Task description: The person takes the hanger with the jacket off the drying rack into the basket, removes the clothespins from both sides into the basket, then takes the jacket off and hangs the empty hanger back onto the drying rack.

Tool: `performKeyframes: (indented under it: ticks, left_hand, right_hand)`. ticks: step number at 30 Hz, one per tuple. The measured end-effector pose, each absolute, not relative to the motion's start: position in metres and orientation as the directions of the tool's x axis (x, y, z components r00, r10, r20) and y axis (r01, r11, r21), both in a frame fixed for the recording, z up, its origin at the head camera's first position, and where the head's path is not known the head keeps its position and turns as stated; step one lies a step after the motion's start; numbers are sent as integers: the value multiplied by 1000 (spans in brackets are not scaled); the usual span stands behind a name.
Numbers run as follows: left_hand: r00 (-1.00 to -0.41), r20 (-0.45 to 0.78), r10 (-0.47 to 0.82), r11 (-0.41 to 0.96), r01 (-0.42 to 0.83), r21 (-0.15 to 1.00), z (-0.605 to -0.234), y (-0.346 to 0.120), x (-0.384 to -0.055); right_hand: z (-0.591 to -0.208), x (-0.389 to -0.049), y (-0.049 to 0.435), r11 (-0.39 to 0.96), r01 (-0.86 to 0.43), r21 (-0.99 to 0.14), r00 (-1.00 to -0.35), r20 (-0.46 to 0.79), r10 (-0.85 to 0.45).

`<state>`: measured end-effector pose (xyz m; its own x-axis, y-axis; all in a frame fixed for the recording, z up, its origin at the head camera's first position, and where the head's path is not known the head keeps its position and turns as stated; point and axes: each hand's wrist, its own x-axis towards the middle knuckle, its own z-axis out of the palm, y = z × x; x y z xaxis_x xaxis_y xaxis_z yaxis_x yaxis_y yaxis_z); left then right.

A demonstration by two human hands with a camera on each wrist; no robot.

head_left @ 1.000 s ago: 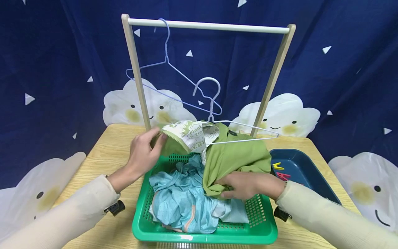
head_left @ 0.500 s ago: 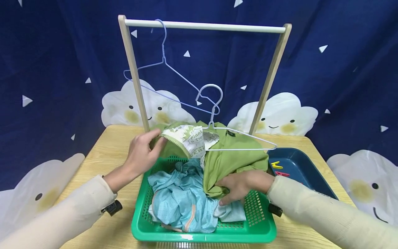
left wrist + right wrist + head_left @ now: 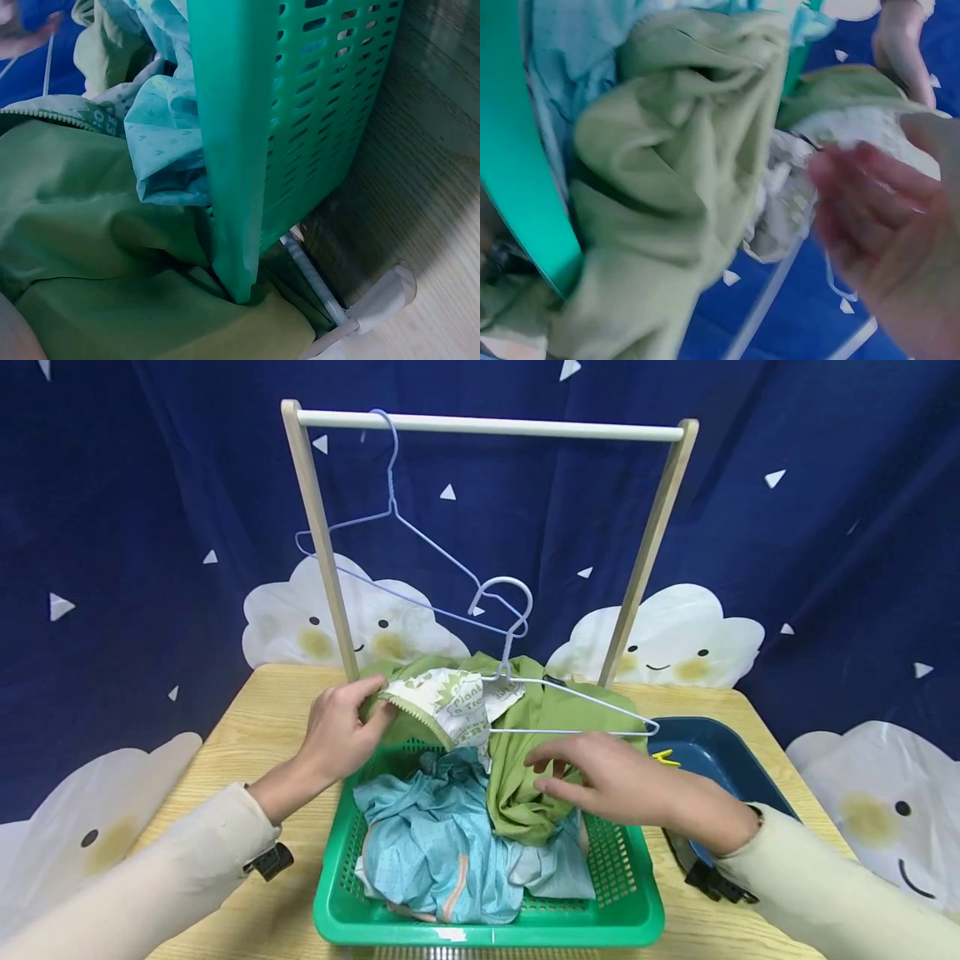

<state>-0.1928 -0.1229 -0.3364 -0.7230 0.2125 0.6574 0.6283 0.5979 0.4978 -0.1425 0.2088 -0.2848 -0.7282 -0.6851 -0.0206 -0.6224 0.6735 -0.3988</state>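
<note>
In the head view my left hand (image 3: 341, 731) pinches the zip edge of a green zip jacket (image 3: 525, 785) with a white printed lining. A pale lilac wire hanger (image 3: 506, 652) stands with its hook up. Its left side goes in under the printed lining, while its right arm lies bare over the jacket. My right hand (image 3: 600, 777) hovers over the jacket's right front, fingers loosely bent and nothing between them. The right wrist view shows this hand (image 3: 892, 217) beside the lining. Beneath the jacket, crumpled light-blue clothing (image 3: 442, 852) fills a green basket (image 3: 487, 935).
A white-barred clothes rack (image 3: 487, 425) stands behind the basket, with a blue-violet wire hanger (image 3: 392, 502) hooked on its left. At right, a dark blue tray (image 3: 720, 752) holds a yellow clothes peg (image 3: 665, 758). The wooden table (image 3: 255, 718) meets a dark blue curtain.
My right hand has come away from the jacket's lower fold and risen toward the hanger's right arm. The hanger has sunk lower. My left hand keeps its pinch on the zip edge.
</note>
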Motion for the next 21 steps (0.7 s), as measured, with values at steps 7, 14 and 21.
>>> performKeyframes:
  ticks: [7,14,21]
  left_hand:
    - [-728,654,207,594,624,508,-335,-123,-191]
    - [-741,640,205,573,621,535,-333,-121,-188]
    - [-753,622,214,524,626,578,-326,-118,-187]
  right_hand:
    - [-265,-148,230,610,-683,-402,-726,462,-509]
    - [-277,-167,249,705,-484,-519,-840,48,-541]
    - [-285,-177,260,566,-298,-769,-711,-216,-669]
